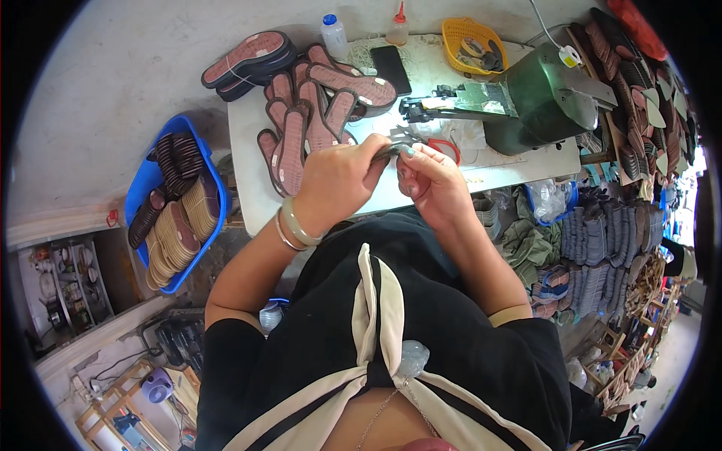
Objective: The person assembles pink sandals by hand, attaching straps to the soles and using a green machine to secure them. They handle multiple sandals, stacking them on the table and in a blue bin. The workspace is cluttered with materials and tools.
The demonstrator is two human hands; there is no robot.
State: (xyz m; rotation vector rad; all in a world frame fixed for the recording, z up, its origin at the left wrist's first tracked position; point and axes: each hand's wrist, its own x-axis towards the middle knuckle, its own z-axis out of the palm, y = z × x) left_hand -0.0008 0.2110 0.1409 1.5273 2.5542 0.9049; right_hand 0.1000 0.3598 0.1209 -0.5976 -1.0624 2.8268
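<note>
Shoe workshop; green sewing machine (pixel 535 98); piled soles (pixel 314 120); blue basket (pixel 179 126) of more soles

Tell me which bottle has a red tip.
The right-hand bottle, behind the phone: its red tip is long and pointed, while the left-hand bottle wears a blue cap.

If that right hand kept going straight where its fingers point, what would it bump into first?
Going up and leftward, the right hand would likely meet the small dark piece held between the hands, then the left hand; depth there is hard to judge.
</note>
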